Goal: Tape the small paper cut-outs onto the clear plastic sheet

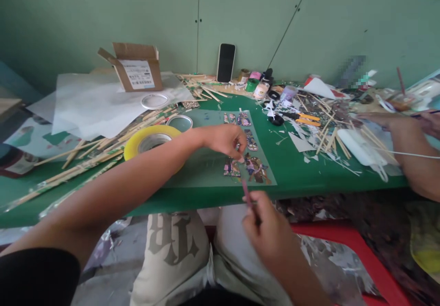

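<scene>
My left hand [227, 140] reaches across a translucent sheet [206, 177] on the green table. Its thumb and fingers are pinched together over the cut-out pieces; what lies between them, if anything, is too small to make out. Low at the table's front edge, my right hand [266, 223] is closed around a slim purple-pink tool [245, 190]. The tool's tip points up at the sheet, close below my left fingertips; its kind is unclear. Several colourful patterned cut-outs lie on the sheet, among them a larger piece [257, 168] and a smaller piece [231, 167].
Yellow tape [137, 143] lies beside my left forearm, among thin wooden sticks [82, 171]. Behind stand an open cardboard box [142, 74], a phone [226, 63] and paint jars [252, 85]. Orange-handled cutters [307, 119] and paper scraps lie right, near another person's arm [409, 145].
</scene>
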The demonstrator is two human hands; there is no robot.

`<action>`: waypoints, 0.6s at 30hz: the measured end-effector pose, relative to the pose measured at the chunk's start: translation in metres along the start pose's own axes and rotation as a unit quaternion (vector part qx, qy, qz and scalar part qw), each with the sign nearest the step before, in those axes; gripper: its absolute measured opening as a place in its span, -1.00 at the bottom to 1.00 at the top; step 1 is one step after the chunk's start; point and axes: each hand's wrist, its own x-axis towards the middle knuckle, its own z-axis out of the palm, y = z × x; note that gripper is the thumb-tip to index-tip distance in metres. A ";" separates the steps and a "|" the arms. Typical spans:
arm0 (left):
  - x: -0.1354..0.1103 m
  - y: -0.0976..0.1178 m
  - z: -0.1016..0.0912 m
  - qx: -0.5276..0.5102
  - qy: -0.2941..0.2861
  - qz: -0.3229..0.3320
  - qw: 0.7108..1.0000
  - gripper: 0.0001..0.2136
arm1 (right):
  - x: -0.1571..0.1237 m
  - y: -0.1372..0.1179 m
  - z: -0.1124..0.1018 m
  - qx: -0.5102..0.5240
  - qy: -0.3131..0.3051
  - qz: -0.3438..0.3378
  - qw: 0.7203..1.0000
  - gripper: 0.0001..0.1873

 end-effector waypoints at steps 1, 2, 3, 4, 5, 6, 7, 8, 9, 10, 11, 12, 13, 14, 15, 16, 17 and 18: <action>0.000 -0.001 0.000 0.001 -0.001 0.003 1.000 -0.85 | -0.005 -0.012 0.008 0.013 -0.017 -0.030 0.999 -0.78; 0.000 -0.002 0.001 0.003 -0.003 0.005 1.000 -0.84 | -0.006 -0.022 0.017 0.023 -0.034 -0.057 0.998 -0.80; 0.000 -0.002 0.001 0.004 -0.004 0.007 1.000 -0.84 | -0.003 -0.030 0.025 0.019 -0.056 -0.078 0.995 -0.81; 0.000 -0.003 0.001 0.004 -0.004 0.009 1.000 -0.84 | 0.002 -0.037 0.032 0.003 -0.063 -0.089 0.994 -0.80; 0.000 -0.003 0.000 0.005 -0.002 0.011 1.000 -0.83 | 0.010 -0.042 0.038 -0.018 -0.063 -0.093 0.994 -0.79; 0.000 -0.003 0.000 0.005 0.000 0.014 1.000 -0.83 | 0.018 -0.045 0.043 -0.043 -0.058 -0.091 0.993 -0.79; 0.000 -0.003 0.000 0.007 0.003 0.016 1.000 -0.83 | 0.026 -0.048 0.047 -0.065 -0.053 -0.084 0.993 -0.80; 0.000 -0.003 0.000 0.008 0.005 0.018 1.000 -0.83 | 0.032 -0.051 0.050 -0.085 -0.055 -0.074 0.992 -0.82; -0.001 -0.003 0.000 0.009 0.007 0.018 1.000 -0.83 | 0.037 -0.054 0.053 -0.101 -0.062 -0.063 0.991 -0.84; -0.001 -0.003 0.000 0.009 0.009 0.016 1.000 -0.83 | 0.041 -0.056 0.054 -0.112 -0.073 -0.053 0.990 -0.87; -0.001 -0.003 0.001 0.008 0.011 0.012 1.000 -0.84 | 0.042 -0.058 0.055 -0.121 -0.086 -0.045 0.988 -0.89; -0.001 -0.003 0.001 0.007 0.013 0.009 1.000 -0.84 | 0.042 -0.060 0.056 -0.127 -0.094 -0.039 0.987 -0.91; -0.001 -0.004 0.001 0.006 0.015 0.007 1.000 -0.85 | 0.041 -0.062 0.056 -0.130 -0.097 -0.035 0.986 -0.91; -0.001 -0.004 0.001 0.006 0.016 0.007 1.000 -0.85 | 0.040 -0.063 0.055 -0.131 -0.097 -0.035 0.986 -0.91; -0.001 -0.004 0.002 0.005 0.017 0.009 1.000 -0.85 | 0.038 -0.063 0.055 -0.129 -0.094 -0.038 0.986 -0.91; -0.001 -0.005 0.002 0.005 0.017 0.012 1.000 -0.85 | 0.036 -0.064 0.055 -0.127 -0.089 -0.042 0.987 -0.90; -0.001 -0.006 0.002 0.004 0.017 0.015 1.000 -0.85 | 0.035 -0.064 0.054 -0.124 -0.083 -0.047 0.988 -0.90; -0.001 -0.006 0.002 0.003 0.018 0.018 1.000 -0.85 | 0.033 -0.064 0.054 -0.123 -0.079 -0.051 0.988 -0.89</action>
